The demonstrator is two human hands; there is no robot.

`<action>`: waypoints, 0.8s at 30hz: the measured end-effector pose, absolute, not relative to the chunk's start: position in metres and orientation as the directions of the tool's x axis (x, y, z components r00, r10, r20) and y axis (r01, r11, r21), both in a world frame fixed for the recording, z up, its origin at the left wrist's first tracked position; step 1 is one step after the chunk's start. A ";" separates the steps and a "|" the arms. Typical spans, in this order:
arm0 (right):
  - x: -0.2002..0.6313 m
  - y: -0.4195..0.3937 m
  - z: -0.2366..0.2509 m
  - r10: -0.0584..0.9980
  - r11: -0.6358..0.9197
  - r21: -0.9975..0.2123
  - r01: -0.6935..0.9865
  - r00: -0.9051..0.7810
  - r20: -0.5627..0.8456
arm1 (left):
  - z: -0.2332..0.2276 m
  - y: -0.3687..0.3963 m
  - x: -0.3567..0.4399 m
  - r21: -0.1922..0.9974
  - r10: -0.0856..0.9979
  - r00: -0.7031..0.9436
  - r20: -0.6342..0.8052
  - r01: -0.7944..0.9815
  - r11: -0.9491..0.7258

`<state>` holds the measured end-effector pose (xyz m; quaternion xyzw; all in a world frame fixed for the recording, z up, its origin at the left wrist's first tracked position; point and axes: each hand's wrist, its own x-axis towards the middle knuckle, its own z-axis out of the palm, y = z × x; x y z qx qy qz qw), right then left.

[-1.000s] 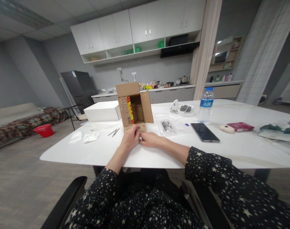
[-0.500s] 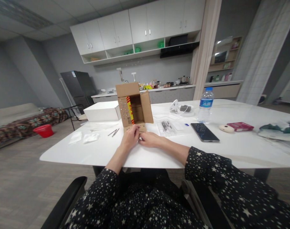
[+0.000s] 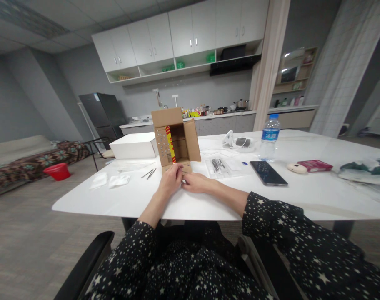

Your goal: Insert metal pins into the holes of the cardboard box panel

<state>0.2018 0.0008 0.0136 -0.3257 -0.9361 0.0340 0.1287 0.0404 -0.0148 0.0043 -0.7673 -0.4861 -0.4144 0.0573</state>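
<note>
One long, glossy white table [image 3: 93, 200] spreads beneath the hands of a person in black, star-printed sleeves [image 3: 283, 221]. Beyond the hands and to their left sits a closed white rectangular box [image 3: 133, 146]. Directly ahead of them stands an open brown cardboard box [image 3: 187, 143], its mouth turned toward the person, one face striped with yellow-and-red tape and dotted with small pale spots; its lower flap [image 3: 186, 168] reaches to the fingers. A clear plastic bottle with a blue cap and label [image 3: 270, 135] stands upright, well beyond the right hand.

At center, the left hand [image 3: 171, 178] and right hand [image 3: 194, 182] meet at the fingertips, neither spread, the fingers drawn in. Left fingers overlap the flap in view; whether they press on it, or whether anything is pinched between the two hands, cannot be told.

To the right of the hands lie a flat, clear plastic packet with dark markings [image 3: 219, 166] and, farther out, a black phone [image 3: 268, 173]. Crumpled white tissues [image 3: 119, 180] rest to the left. Nearer the left hand, two thin metal rods [image 3: 151, 173] lie just beside the cardboard box.
</note>
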 end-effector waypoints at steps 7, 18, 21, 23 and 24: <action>0.201 0.002 0.014 0.618 0.786 -0.138 0.603 -0.755 0.218 | 0.003 -0.012 0.038 0.317 0.715 0.198 0.670 0.795 -0.517; 0.202 0.000 0.015 0.603 0.798 -0.137 0.587 -0.769 0.213 | -0.004 -0.005 0.030 0.331 0.732 0.205 0.650 0.791 -0.514; 0.202 0.000 0.016 0.609 0.793 -0.139 0.593 -0.768 0.201 | -0.007 -0.002 0.028 0.354 0.741 0.206 0.639 0.776 -0.521; 0.202 0.000 0.015 0.611 0.792 -0.138 0.595 -0.766 0.200 | -0.008 0.000 0.027 0.368 0.742 0.198 0.640 0.769 -0.523; 0.202 0.001 0.014 0.610 0.792 -0.137 0.595 -0.767 0.199 | -0.009 0.001 0.026 0.369 0.740 0.193 0.644 0.769 -0.522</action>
